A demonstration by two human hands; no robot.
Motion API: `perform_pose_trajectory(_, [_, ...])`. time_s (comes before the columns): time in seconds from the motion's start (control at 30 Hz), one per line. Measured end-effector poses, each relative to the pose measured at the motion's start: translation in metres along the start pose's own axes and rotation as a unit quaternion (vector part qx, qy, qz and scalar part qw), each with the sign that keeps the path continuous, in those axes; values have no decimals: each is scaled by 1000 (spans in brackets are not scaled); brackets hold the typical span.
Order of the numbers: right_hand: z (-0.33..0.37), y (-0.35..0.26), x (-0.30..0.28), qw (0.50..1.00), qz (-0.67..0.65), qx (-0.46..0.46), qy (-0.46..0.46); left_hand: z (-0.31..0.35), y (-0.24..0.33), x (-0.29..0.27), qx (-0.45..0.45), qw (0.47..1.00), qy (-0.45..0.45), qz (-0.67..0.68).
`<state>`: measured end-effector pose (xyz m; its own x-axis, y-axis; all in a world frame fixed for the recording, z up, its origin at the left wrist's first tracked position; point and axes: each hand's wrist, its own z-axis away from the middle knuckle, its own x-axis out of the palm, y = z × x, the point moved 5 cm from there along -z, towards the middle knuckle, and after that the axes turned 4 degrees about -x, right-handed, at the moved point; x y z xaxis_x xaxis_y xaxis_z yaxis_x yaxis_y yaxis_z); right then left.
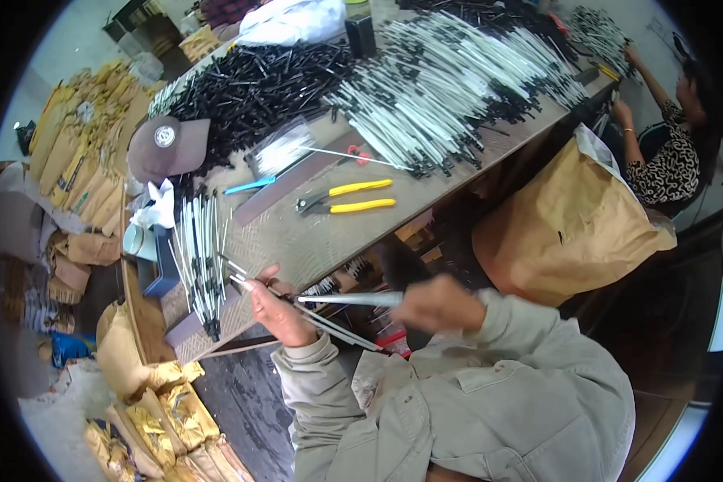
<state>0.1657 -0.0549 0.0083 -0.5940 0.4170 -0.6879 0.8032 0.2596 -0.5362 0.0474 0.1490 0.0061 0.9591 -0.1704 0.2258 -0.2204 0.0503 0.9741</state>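
Note:
My left hand (279, 313) is closed round a few thin rods (339, 328), pale with dark sections, just off the table's near edge. Close to it on the right, my right hand (440, 305), blurred by motion, grips a pale tapering stick (353, 299) that points at the left hand. Whether the stick's tip touches the rods I cannot tell. Beside the left hand lies a loose bundle of similar pale rods with black parts (201, 261). Yellow-handled cutting pliers (349, 197) rest on the table beyond my hands.
Across the table (297, 237) spread a heap of black pieces (257, 96) and a wide pile of pale rods (450, 88). A cap (167, 149) and a blue tool (250, 185) lie at left. At right stand a large brown paper sack (566, 217) and another person (667, 161).

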Motion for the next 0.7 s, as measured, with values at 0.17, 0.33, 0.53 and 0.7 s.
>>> perform_pose_trajectory(0.17, [-72,115,-120,952,-61,187,234,11,12,10,-43,997,-56,38])
perform_pose_trajectory(0.33, [-121,215,-138,889,402,189,116,6,40,-22,-2,978,-52,204])
perform_pose_trajectory(0.53, [-125,239,-134,858,392,315,106,28,92,-48,76,888,-217,399])
perform_pose_trajectory(0.7, [-112,188,-169,907,70,227,347,33,79,-55,95,874,-287,381])
